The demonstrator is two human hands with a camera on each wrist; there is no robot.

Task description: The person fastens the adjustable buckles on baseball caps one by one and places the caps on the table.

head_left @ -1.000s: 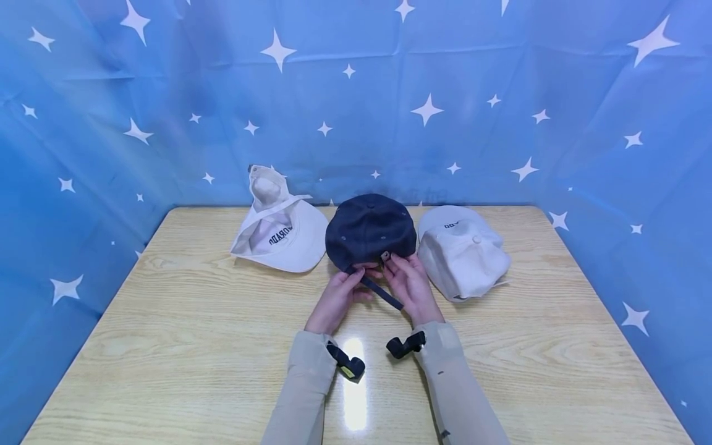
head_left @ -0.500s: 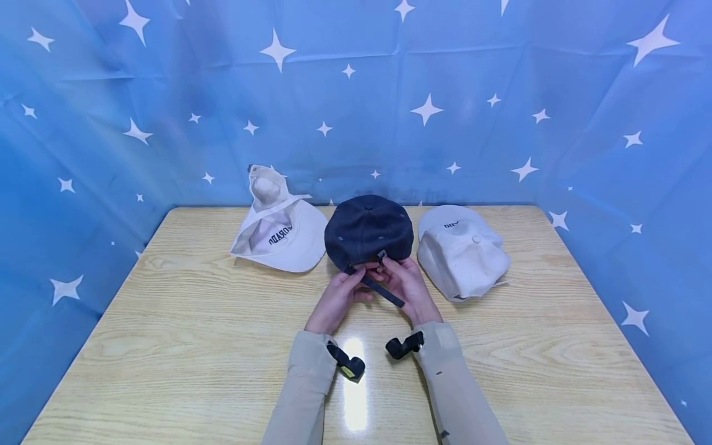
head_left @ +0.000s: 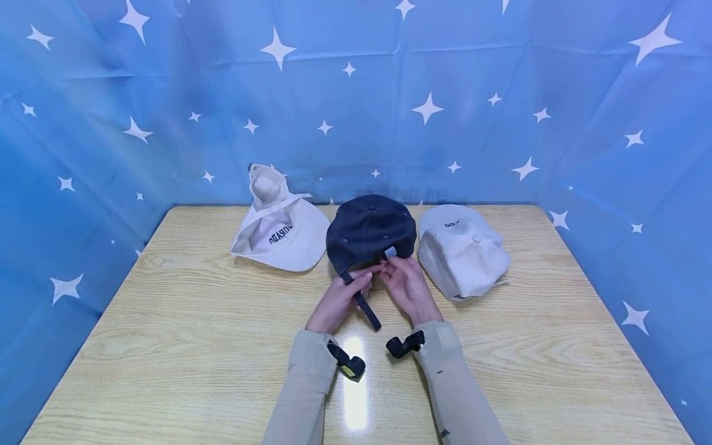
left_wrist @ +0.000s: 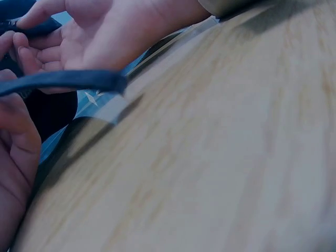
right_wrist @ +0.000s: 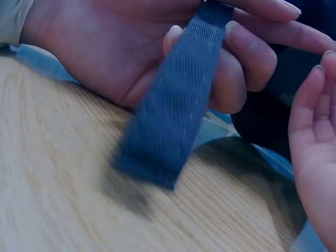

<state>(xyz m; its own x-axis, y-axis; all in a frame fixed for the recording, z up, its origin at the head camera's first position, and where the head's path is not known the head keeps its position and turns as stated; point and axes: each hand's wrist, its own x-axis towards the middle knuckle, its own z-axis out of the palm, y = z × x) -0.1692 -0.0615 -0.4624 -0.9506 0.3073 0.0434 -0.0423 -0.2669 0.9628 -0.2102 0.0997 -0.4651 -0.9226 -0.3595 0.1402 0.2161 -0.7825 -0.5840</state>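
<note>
One navy cap (head_left: 369, 225) sits near the middle of the far edge of the table (head_left: 194, 346), crown up, its back opening facing the person; the left hand (head_left: 336, 304) has hold of its strap (head_left: 366, 308), thumb laid over the band, and the loose end slants down past the fingers toward the near edge, with a shadow on the wood beneath it; over to the right hand (head_left: 410, 289) now, thumb and fingertips pinching the navy cap's rear rim, right by the small shiny buckle (head_left: 390, 252); the left forefinger reaches across, its tip right by the right hand's fingertips, though whether they touch I can't tell; on one side, toward the far left corner, lies a white cap (head_left: 307, 238), hollow side showing, dark lettering inside; on the other, nearer the far right corner, a second pale cap (head_left: 473, 266) rests with its crown crumpled and its brim toward the far edge; both sleeves (head_left: 308, 383) come in over the near edge, a black device (head_left: 351, 367) at the left wrist, another at the right; behind everything, a blue backdrop (head_left: 356, 145) scattered with white stars.
</note>
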